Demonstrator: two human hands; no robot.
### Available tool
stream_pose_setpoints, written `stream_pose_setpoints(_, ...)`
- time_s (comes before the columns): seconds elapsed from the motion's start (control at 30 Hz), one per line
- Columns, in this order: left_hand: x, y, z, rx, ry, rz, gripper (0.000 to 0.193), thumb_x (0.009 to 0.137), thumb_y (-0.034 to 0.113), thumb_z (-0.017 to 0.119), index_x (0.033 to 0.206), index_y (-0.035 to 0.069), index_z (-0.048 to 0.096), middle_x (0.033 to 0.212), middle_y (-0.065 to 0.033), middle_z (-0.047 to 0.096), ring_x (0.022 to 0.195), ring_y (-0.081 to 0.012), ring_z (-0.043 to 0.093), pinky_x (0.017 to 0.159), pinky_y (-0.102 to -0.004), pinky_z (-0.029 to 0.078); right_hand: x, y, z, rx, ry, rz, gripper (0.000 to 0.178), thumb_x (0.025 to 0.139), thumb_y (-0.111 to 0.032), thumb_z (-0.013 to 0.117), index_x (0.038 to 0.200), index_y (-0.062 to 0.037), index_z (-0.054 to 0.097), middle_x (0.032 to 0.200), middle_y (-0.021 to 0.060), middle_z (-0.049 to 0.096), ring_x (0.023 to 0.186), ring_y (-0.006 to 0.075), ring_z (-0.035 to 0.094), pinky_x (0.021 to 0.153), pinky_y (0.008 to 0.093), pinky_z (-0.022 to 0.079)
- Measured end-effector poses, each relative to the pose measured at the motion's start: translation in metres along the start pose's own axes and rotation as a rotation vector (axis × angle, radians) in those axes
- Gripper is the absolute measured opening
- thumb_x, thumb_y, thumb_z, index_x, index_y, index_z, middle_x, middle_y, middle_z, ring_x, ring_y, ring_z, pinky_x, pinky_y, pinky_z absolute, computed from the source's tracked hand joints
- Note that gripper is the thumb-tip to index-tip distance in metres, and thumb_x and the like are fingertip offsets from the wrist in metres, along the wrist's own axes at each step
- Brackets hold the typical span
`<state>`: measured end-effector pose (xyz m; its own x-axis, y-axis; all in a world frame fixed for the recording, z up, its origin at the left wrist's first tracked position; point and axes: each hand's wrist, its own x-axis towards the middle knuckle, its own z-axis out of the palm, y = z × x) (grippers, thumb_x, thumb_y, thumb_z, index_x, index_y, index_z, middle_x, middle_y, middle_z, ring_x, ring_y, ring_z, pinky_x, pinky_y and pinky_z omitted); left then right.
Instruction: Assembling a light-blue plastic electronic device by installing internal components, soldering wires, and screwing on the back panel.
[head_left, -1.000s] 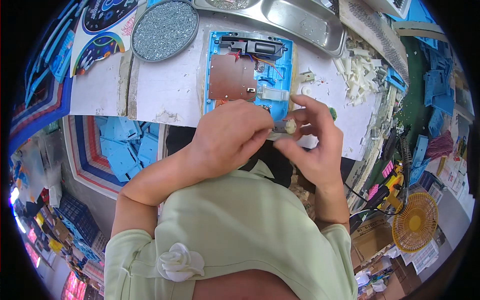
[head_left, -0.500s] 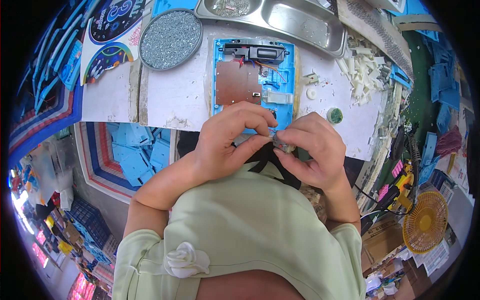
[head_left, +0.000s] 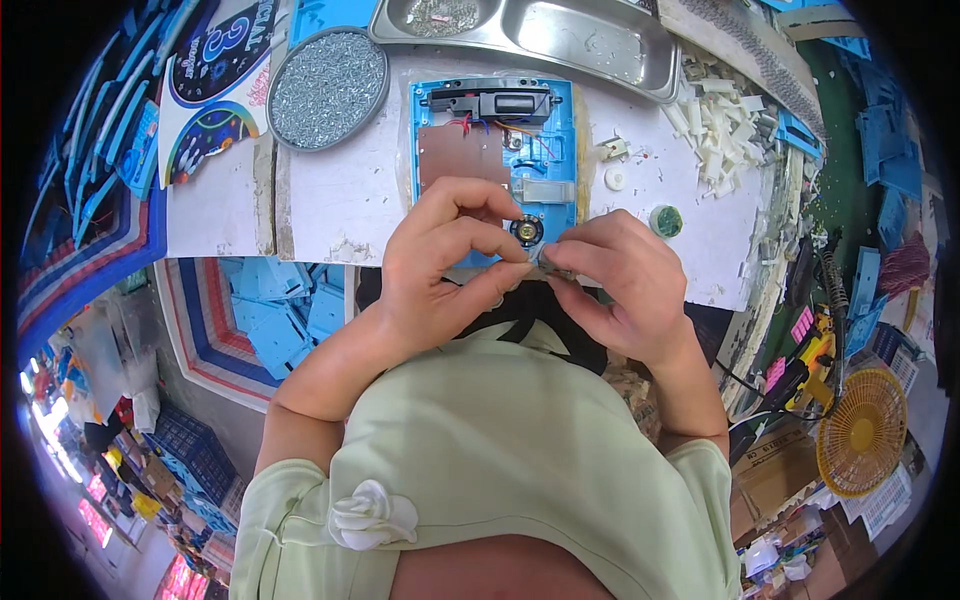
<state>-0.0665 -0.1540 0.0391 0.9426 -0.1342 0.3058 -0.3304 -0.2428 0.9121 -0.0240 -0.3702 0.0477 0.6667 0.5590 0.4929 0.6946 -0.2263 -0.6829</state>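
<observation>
Left fingers (head_left: 475,236) wider apart (sheet (head_left: 213,78) lettered)

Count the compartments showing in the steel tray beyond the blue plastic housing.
2 in the steel tray: the left compartment, holding small bits; the right compartment, showing mostly bare metal. The picture's top edge crops the tray, so others may be hidden.
</observation>
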Motion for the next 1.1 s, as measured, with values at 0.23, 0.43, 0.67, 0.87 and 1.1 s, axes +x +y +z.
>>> stream_pose_setpoints(0.23,0.009,0.001,-0.007,0.054,-0.006,-0.021,0.023,0.076,-0.007,0.077,0.096,0.002,0.069,0.11,-0.013,0.062,0.09,-0.0191,0.064,0.071,-0.0289,0.054,-0.005,0.01,-0.002,0.056,0.025,0.058,0.042,0.065,0.005,0.079,0.105,-0.0055,0.069,0.091,0.0097,0.069,0.072,0.0276,0.063,0.063,0.0351,0.052)
stream_pose_setpoints(0.43,0.048,-0.026,-0.014,0.52,0.137,0.14,0.031,0.073,0.002,0.08,0.102,0.006,0.069,0.111,-0.0114,0.06,0.093,-0.0237,0.061,0.079,-0.0379,0.05,-0.005,0.017,-0.027,-0.061,0.077,0.18,0.034,0.075,0.004,0.077,0.107,-0.0035,0.069,0.098,0.0119,0.072,0.078,0.0268,0.068,0.068,0.0347,0.054)
stream_pose_setpoints(0.67,0.077,-0.042,-0.008,0.662,-0.026,0.398,0.033,0.068,0.007,0.083,0.1,0.014,0.074,0.105,-0.003,0.061,0.088,-0.0235,0.056,0.078,-0.0385,0.042,0.005,0.048,-0.028,-0.146,0.055,0.356,0.031,0.084,-0.006,0.073,0.113,-0.0015,0.066,0.111,0.0134,0.072,0.102,0.0323,0.067,0.087,0.0388,0.053)
stream_pose_setpoints(0.87,0.045,-0.051,-0.034,0.571,-0.03,0.372,0.025,0.069,0.008,0.08,0.093,0.014,0.072,0.092,-0.0008,0.065,0.084,-0.024,0.06,0.075,-0.0375,0.043,0.034,0.054,-0.014,-0.235,-0.132,0.186,0.027,0.082,-0.012,0.075,0.108,-0.0071,0.069,0.138,0.0148,0.059,0.135,0.042,0.042,0.111,0.0488,0.038)
stream_pose_setpoints(1.1,0.021,-0.052,-0.043,0.528,-0.019,0.33,0.032,0.067,0.002,0.081,0.097,0.009,0.073,0.092,-0.0053,0.067,0.079,-0.0245,0.064,0.068,-0.0353,0.049,0.047,0.056,-0.003,-0.362,-0.215,0.209,0.025,0.079,-0.013,0.078,0.102,-0.0081,0.071,0.143,0.0145,0.055,0.135,0.0435,0.039,0.111,0.0505,0.036)
